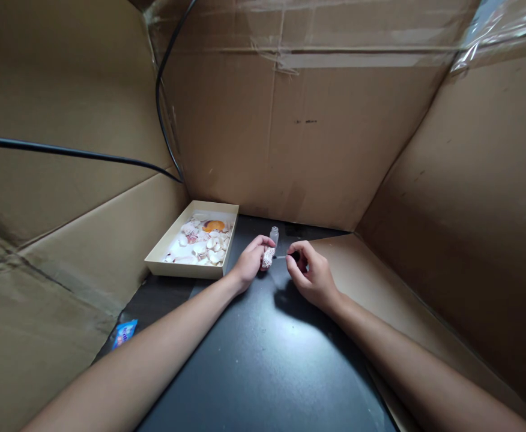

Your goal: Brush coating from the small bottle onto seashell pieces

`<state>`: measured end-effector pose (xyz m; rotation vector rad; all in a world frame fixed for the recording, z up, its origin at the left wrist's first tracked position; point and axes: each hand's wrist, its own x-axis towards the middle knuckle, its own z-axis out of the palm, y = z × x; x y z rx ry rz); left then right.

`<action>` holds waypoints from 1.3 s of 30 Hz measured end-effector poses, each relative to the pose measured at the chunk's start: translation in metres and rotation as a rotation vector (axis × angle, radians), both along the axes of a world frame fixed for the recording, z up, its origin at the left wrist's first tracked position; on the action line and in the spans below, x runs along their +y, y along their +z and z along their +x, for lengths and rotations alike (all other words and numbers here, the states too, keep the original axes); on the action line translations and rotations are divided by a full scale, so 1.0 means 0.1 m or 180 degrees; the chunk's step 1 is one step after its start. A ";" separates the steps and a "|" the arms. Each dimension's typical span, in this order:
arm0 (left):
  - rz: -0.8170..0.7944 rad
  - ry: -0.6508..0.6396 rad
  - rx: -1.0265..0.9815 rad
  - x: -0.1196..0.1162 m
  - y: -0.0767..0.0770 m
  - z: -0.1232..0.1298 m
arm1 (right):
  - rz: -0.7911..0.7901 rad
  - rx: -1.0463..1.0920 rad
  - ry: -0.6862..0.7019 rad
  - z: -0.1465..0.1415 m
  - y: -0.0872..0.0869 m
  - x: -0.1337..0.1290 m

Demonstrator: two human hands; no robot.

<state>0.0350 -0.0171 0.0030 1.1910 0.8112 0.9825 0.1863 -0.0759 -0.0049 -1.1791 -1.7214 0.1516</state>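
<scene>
A pale, rough-textured seashell (269, 257) is pinched in the fingers of my left hand (250, 261), just above the dark table. From the right, my right hand (310, 269) grips a small applicator brush by its black cap (295, 255). The brush's thin stem (280, 257) points left, its tip at or very near the shell; whether they touch I cannot tell. Just behind the shell stands a small clear bottle (274, 233) with its neck uncapped.
A cream tray (186, 271) at the left back holds several white shells and an orange one (213, 225). A blue packet (125, 333) lies near my left forearm. Cardboard walls (317, 150) enclose the dark table (245, 360). A black cable (87, 155) crosses the left.
</scene>
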 end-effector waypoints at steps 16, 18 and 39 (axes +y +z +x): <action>-0.0094 -0.0048 -0.0016 -0.05 0.04 -0.01 | -0.0010 -0.0003 -0.0049 0.01 0.00 0.01; -0.0093 -0.0035 -0.0010 -0.05 0.04 -0.01 | -0.0009 -0.0012 0.0008 0.01 0.00 0.01; -0.0046 -0.0035 0.0009 -0.03 0.02 0.00 | -0.0040 -0.0017 -0.0115 0.02 -0.01 0.02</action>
